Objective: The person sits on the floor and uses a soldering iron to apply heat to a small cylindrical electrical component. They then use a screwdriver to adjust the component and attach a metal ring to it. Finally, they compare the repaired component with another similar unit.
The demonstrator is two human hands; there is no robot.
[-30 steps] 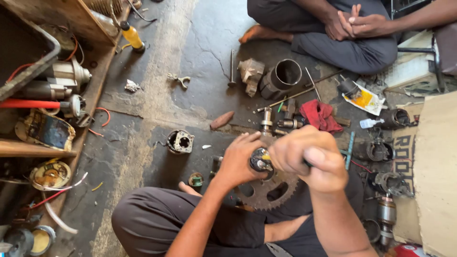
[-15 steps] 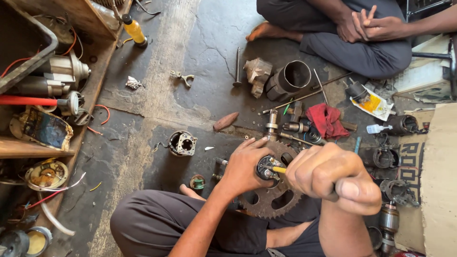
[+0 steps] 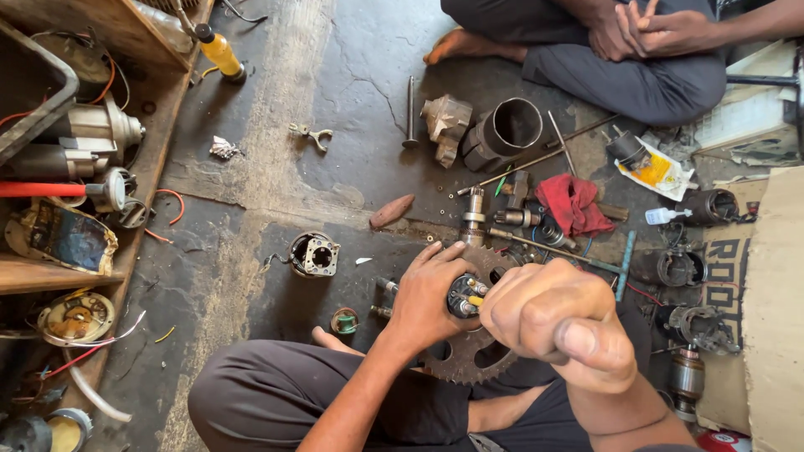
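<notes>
Bare forearms, no sleeves showing; bare hands, no gloves, rings, watch; dark grey trousers; bare foot.

rusty metal sprocket, red cloth rag, rough concrete floor

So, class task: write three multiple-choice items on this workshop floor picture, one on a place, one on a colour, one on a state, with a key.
1. Where does the rusty toothed gear lie?
A. under the working hands
B. on the wooden shelf
C. in the seated person's lap

2. What colour is the crumpled rag?
A. blue
B. red
C. white

3. How is the right hand?
A. flat and open
B. closed in a fist round a tool handle
C. resting on the knee

Key: 1 A, the gear shows below the left hand; 2 B, the rag is red; 3 B, the right hand has its grip shut on a tool meeting the small dark part.
</notes>
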